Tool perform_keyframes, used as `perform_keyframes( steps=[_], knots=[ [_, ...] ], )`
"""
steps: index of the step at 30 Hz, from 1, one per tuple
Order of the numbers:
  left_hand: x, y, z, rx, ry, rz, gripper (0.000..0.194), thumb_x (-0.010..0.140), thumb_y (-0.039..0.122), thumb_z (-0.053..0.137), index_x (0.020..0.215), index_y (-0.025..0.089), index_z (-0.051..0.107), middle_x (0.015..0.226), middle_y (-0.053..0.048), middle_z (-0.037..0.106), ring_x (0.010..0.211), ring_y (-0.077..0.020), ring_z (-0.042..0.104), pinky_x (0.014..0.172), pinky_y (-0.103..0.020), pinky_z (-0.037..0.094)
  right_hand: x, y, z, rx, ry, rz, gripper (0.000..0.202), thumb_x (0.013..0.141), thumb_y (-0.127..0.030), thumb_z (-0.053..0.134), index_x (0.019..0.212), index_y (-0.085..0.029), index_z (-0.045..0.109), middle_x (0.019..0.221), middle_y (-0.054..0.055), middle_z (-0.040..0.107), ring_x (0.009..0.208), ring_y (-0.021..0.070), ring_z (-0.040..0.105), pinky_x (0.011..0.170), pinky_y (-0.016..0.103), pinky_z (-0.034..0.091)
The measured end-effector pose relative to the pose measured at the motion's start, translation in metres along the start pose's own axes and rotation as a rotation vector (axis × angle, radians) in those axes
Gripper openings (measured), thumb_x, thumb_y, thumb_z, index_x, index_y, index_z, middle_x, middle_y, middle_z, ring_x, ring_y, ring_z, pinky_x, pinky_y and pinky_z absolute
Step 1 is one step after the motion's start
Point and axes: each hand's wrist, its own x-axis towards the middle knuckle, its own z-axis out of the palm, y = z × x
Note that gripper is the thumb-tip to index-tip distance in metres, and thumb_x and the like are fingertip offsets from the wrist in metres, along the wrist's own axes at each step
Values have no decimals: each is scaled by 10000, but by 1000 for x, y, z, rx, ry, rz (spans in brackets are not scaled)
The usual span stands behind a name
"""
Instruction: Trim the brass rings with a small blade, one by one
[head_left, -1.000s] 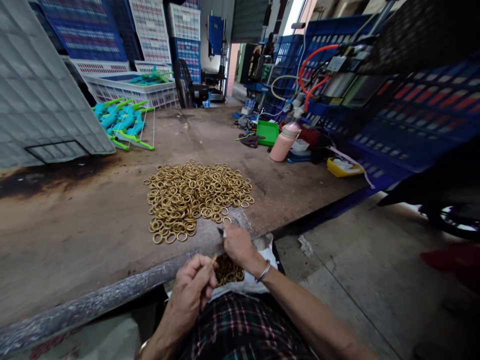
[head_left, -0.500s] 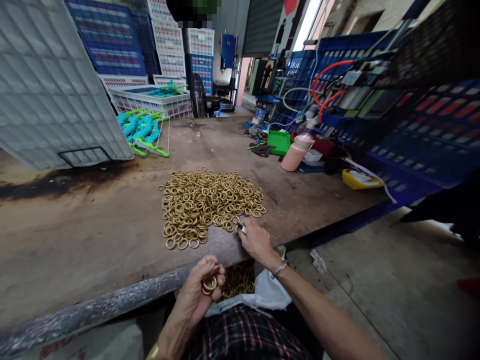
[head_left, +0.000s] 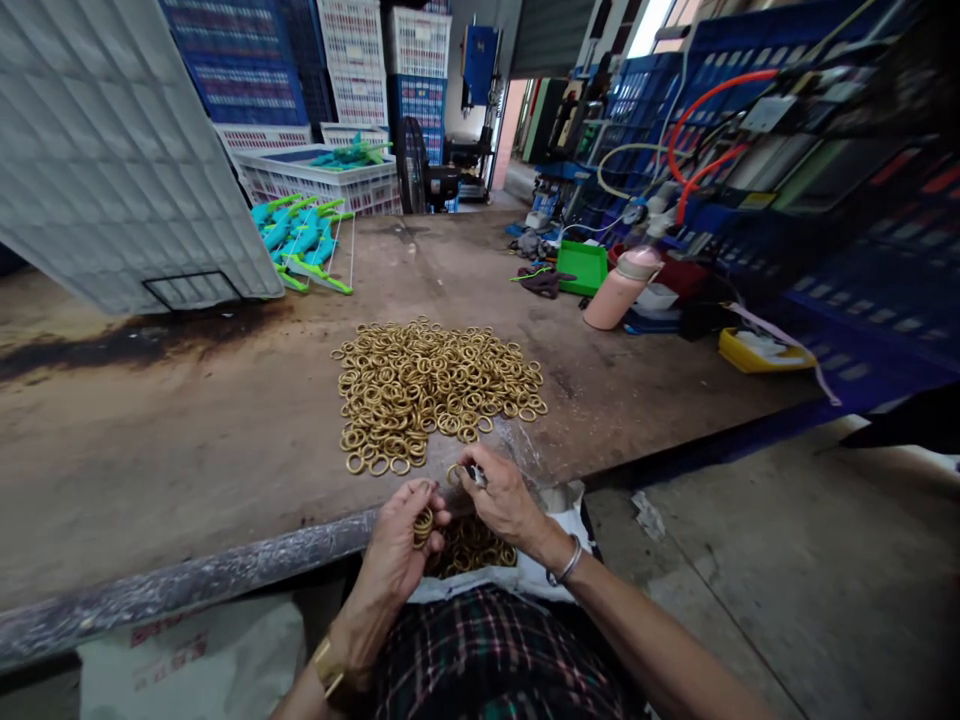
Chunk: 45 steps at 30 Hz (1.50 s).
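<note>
A spread pile of brass-coloured rings [head_left: 442, 380] lies on the worktable [head_left: 247, 450]. Close to the table's front edge, my left hand [head_left: 401, 535] is closed around several rings [head_left: 424, 525]. My right hand [head_left: 506, 500] pinches a single ring [head_left: 453, 474] at its fingertips, a short way from the left fingers. A small black-and-white object [head_left: 476, 474] also sits in the right fingers; its kind cannot be made out. Below both hands, at my lap, more rings [head_left: 476, 545] lie in a white sack [head_left: 551, 570].
A pink bottle [head_left: 619, 292], a green tray [head_left: 582, 268] and a yellow tray [head_left: 761, 352] stand on the right. Blue-green plastic pieces [head_left: 304, 240] lie beside a big pale panel [head_left: 142, 170] on the left. Stacked crates [head_left: 352, 65] and a fan [head_left: 420, 175] are behind.
My right hand has drawn back from the pile toward the left hand, now with a ring at its fingertips. My left hand has risen slightly with its rings. The view has shifted.
</note>
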Motion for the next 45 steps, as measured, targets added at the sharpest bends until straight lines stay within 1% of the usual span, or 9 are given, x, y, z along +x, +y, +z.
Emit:
perform_keyframes(
  steps=[6,11,14,19,23,30,36,39,45],
  knots=[
    [0,0,-3,100,-63,52,344,637,410,699,799,164,522,563,68,472,406,-26,390,337,-113,202,0,-13,7,73,-104,-74,92,799,-141,442,829,-184,518,795,27,557,758,138,503,694,238,389],
    [2,-5,-5,285,38,167,322,657,447,659,752,171,525,499,77,440,390,-38,349,363,-143,207,4,-21,4,227,-124,111,131,853,-246,409,830,-177,518,745,-10,534,700,114,486,659,219,376],
    [1,-7,-6,463,80,310,262,685,419,632,733,168,571,494,64,441,427,-60,363,402,-165,256,6,-21,3,275,-148,244,190,861,-280,388,789,-170,525,661,-37,501,632,102,453,594,205,349],
    [-3,-5,-6,643,86,507,173,727,341,590,696,173,619,540,36,505,489,-90,407,467,-195,312,6,-16,7,305,-221,274,251,841,-275,394,629,-168,476,557,-54,448,562,90,403,538,200,305],
    [-3,-7,-7,621,83,437,200,725,367,596,701,169,594,525,48,481,466,-78,388,454,-188,304,6,-16,9,334,-246,300,277,837,-273,388,591,-167,460,541,-56,429,535,82,392,524,200,295],
    [-3,-9,-8,303,-90,73,333,679,477,627,761,182,496,556,69,460,391,-37,355,369,-150,202,7,-19,9,256,-207,272,229,820,-274,427,635,-161,497,559,-59,417,537,78,365,506,192,274],
    [-6,-6,-7,218,-114,86,309,695,437,633,723,176,469,562,66,463,407,-30,372,374,-141,211,9,-18,11,281,-188,260,256,849,-261,384,632,-167,483,563,-48,443,543,85,397,529,194,297],
    [-7,-5,-6,187,-101,94,314,686,433,642,720,178,461,554,68,470,406,-30,372,372,-140,208,7,-15,11,147,-165,243,224,848,-227,381,671,-169,504,577,-35,472,544,95,414,545,206,298],
    [-6,-5,-5,213,-52,130,307,685,435,643,733,180,481,557,68,483,419,-30,388,387,-147,227,-2,-15,10,-136,-306,75,150,755,-107,426,800,-181,550,674,1,566,617,124,480,576,222,285]
  ],
)
